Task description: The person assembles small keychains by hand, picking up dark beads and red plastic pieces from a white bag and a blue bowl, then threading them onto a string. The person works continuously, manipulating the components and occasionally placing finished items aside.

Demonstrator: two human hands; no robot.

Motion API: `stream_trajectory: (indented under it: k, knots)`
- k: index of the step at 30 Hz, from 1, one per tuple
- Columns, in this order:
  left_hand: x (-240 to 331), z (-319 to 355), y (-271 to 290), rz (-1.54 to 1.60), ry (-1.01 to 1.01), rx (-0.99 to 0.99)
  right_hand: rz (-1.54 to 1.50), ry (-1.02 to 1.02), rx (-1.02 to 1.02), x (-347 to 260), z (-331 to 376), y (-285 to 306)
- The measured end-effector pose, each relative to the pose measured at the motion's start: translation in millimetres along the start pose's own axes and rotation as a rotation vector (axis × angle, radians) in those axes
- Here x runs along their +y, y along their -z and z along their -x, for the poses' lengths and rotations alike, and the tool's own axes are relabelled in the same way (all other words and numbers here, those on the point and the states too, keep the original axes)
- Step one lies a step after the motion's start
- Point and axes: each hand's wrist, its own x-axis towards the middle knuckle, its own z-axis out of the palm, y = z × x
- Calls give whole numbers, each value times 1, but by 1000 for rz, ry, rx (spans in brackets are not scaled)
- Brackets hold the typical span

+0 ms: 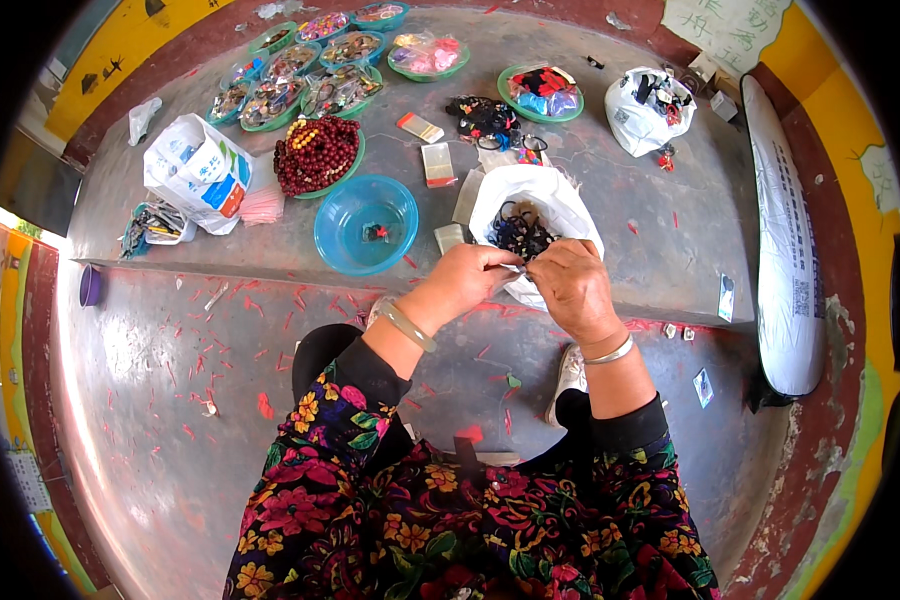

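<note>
My left hand (467,279) and my right hand (571,284) meet fingertip to fingertip over the near edge of a white plastic bag (570,205). Between them they pinch a small thin pale piece, too small to name. The bag lies open on a grey concrete step (660,240) and holds a heap of dark hair ties (520,232). Each wrist wears a pale bangle. A blue plastic bowl (342,245) with one small item inside stands just left of my left hand.
Several green trays of beads and trinkets (315,80) fill the far left, one with dark red beads (315,152). A second white bag (642,118) lies far right, a printed bag (198,170) at left. A long white sack (785,240) stands right. Red scraps litter the lower floor (170,400).
</note>
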Motion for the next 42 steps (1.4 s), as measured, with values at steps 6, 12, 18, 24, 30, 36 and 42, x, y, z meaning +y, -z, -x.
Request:
stream_trajectory:
  k: [6,12,18,24,30,36,42]
  knots:
    - [-2,-1,0,-46,-61,13,-38,-9,57,-2,-2,0]
    - [-10,-2,2,-30,-22,28,16,-69,23,2,-1,4]
    - [2,1,4,-36,-25,34,21,-54,8,5,2,5]
    - [5,2,6,-31,-54,-11,-84,-74,-43,4,1,5]
    - [0,3,3,-47,-97,-16,-124,-90,-23,6,1,3]
    - [9,6,3,-123,-59,-22,-196,-70,-62,8,2,3]
    - [5,5,0,-92,-48,14,-223,-203,-19,11,4,1]
